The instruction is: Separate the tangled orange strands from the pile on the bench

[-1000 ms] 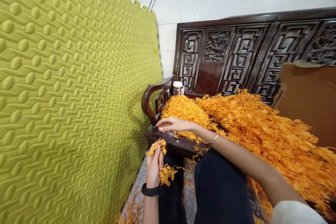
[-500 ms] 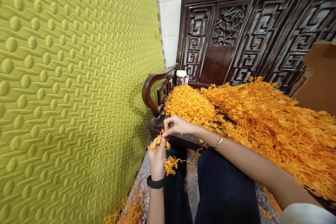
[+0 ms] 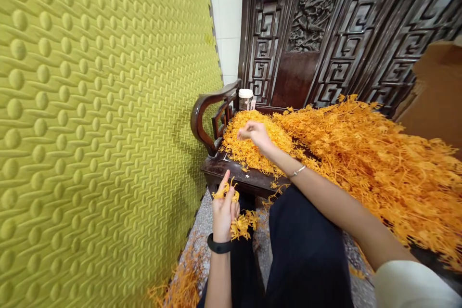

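My left hand (image 3: 224,209), with a black band at the wrist, is closed round an orange plastic sprig (image 3: 241,224) held over my lap. My right hand (image 3: 255,134), a thin bracelet on its wrist, hovers with fingers pinched together above a small heap of orange plastic pieces (image 3: 258,144) at the left end of a dark carved wooden bench (image 3: 231,177). What the pinch holds is too small to make out. A far larger pile of tangled orange sprigs (image 3: 378,168) covers the bench seat to the right.
A green embossed foam mat (image 3: 94,120) stands upright along the left. A small white-lidded jar (image 3: 245,98) sits by the bench armrest (image 3: 202,120). Brown cardboard (image 3: 433,86) leans at the right. Orange scraps (image 3: 184,279) lie on the speckled floor.
My right hand rose from my left hand and moved back over the small heap on the bench. The left hand stays low with its sprig. The view tilted downward.
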Motion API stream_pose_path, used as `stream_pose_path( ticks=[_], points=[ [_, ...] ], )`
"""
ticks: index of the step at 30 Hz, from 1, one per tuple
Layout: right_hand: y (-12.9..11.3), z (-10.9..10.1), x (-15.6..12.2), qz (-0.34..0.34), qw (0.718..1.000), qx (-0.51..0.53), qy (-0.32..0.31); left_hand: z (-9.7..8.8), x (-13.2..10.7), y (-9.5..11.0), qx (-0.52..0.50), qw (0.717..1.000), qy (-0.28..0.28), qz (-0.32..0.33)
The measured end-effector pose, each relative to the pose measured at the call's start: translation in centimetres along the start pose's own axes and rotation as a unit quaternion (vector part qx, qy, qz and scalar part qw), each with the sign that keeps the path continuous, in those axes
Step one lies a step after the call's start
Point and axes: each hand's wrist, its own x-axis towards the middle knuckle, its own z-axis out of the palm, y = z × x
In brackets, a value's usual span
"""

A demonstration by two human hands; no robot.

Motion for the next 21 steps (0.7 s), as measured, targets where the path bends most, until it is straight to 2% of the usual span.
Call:
stream_pose_path(
  ticks=[2, 3, 5, 8, 11, 14, 18, 21],
  points=[
    [0.3, -2.6, 2.0, -0.106, 0.984, -0.107, 0.092, 0.3, -0.1, 0.0, 0.018, 1.000, 0.004, 0.000],
    [0.7, -3.8, 2.8, -0.129, 0.973, -0.150, 0.120, 0.4, -0.1, 0.0, 0.031, 0.999, 0.010, -0.001],
    [1.9, -5.7, 3.9, -0.134, 0.955, -0.209, 0.164, 0.5, 0.1, -0.3, 0.059, 0.998, 0.021, -0.004],
    [4.0, -7.1, 4.6, -0.119, 0.938, -0.256, 0.200, 0.4, 0.4, -0.9, 0.081, 0.996, 0.026, 0.000],
    [5.3, -7.6, 5.0, -0.112, 0.935, -0.287, 0.176, 0.2, 0.6, -1.2, 0.069, 0.997, 0.028, 0.002],
    [5.7, -7.6, 5.1, -0.087, 0.937, -0.314, 0.127, 0.2, 0.6, -1.1, 0.063, 0.997, 0.040, -0.004],
    [4.8, -6.9, 4.4, -0.102, 0.933, -0.334, 0.090, 0.0, 0.8, -0.8, 0.045, 0.997, 0.059, 0.007],
    [3.6, -5.6, 3.3, -0.117, 0.951, -0.285, 0.038, -0.2, 1.0, -0.8, 0.013, 0.997, 0.064, 0.027]
  ],
)
